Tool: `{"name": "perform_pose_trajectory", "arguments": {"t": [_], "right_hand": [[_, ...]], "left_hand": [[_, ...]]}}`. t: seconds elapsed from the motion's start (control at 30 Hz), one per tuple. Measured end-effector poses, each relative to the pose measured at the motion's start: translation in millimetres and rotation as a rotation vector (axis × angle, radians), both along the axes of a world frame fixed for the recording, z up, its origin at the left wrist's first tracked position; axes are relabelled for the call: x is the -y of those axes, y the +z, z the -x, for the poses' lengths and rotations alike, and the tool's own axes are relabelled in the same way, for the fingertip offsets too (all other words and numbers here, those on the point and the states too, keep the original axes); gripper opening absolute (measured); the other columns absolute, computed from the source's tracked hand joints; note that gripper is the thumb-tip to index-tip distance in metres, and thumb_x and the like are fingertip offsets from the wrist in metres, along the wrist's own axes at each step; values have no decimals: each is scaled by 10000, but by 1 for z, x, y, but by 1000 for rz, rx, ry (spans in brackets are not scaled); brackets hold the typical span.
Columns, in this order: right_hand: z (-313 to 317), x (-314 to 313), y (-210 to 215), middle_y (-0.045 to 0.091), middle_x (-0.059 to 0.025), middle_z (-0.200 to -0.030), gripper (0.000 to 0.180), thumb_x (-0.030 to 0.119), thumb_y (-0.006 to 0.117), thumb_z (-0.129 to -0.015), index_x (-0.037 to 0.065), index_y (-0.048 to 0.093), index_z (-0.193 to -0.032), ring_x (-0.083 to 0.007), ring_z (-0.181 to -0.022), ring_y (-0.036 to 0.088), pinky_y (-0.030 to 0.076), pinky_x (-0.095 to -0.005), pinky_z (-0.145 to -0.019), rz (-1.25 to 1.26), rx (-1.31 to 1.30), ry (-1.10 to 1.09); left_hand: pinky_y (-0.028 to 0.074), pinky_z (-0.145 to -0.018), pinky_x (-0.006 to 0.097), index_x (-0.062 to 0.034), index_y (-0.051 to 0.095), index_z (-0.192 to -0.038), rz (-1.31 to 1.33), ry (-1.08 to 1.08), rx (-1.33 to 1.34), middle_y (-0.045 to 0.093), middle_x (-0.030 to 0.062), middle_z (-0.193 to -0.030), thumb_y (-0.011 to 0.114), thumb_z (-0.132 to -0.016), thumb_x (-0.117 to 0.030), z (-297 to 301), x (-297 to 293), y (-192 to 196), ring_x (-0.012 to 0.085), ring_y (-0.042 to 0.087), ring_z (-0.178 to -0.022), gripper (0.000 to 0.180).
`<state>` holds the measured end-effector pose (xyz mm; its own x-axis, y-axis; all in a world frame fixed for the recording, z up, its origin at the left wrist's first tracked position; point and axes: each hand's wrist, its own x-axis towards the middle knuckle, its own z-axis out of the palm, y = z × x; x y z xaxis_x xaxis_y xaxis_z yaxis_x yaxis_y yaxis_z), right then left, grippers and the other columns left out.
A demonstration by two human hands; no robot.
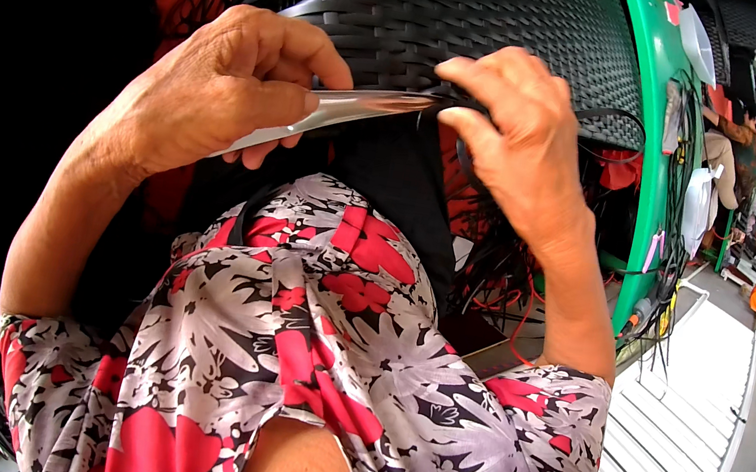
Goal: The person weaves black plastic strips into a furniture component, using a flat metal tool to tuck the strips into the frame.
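My left hand (234,82) is closed around a shiny, tapered metal blade-like tool (344,108), with the thumb on its near face. Its narrow end points right, toward my right hand (523,145). The right thumb and forefinger curl around that end with a gap between their tips. A thin black plastic strip (467,107) runs between them, and a loop of similar strip comes out beyond the hand. Just past both hands is a curved panel of black woven plastic wicker (406,11). My other right fingers are partly hidden behind the hand.
A green curved frame edge (645,181) stands to the right, hung with black strands and a white container (697,44). Loose strips and a red cord (522,330) lie below it. Farther right are a white slatted panel (676,426) and a seated person (739,157).
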<state>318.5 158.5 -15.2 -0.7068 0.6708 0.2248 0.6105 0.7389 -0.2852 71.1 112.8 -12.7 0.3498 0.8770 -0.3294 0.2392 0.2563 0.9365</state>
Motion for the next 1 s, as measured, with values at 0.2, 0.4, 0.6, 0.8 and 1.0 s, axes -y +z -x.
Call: {"name": "perform_pose_trajectory", "arguments": {"t": [0.2, 0.4, 0.6, 0.8, 1.0], "right_hand": [[1, 5, -31, 530, -25, -741, 164, 29, 674, -704, 45, 630, -861, -183, -704, 572, 439, -309, -627, -246, -182, 143], [2, 0, -43, 559, -36, -771, 133, 54, 675, -682, 58, 608, -796, -184, -719, 590, 462, -314, -596, -314, -316, 169], [73, 49, -14, 525, -21, -731, 80, 168, 592, -668, 120, 538, -704, -181, -680, 552, 454, -304, -574, -363, -696, 447], [79, 83, 11, 565, -66, -844, 238, 145, 634, -641, 31, 612, -849, -223, -801, 570, 472, -328, -589, -331, -472, 401], [15, 34, -25, 603, -115, -888, 269, -56, 681, -688, -14, 640, -950, -275, -810, 622, 545, -329, -692, -223, -189, -96]], "left_hand": [[399, -401, 188, 26, 642, -864, 10, 34, -41, 581, 37, -596, 604, -757, -195, 1, 0, 2, 72, 514, -426, 249], [392, -400, 187, 13, 634, -806, 33, 48, -55, 585, 32, -590, 619, -756, -216, 1, 1, 4, 72, 521, -429, 235], [397, -428, 204, 9, 659, -804, 11, 42, 6, 573, 6, -584, 603, -791, -173, 3, 1, -9, 61, 515, -457, 191], [396, -429, 200, 0, 660, -808, -31, 28, 52, 581, 6, -599, 597, -791, -183, 6, 0, -14, 61, 526, -473, 194], [402, -429, 198, 7, 653, -818, 34, 38, 14, 588, 22, -612, 609, -786, -184, 1, 2, 0, 71, 522, -459, 199]]}}
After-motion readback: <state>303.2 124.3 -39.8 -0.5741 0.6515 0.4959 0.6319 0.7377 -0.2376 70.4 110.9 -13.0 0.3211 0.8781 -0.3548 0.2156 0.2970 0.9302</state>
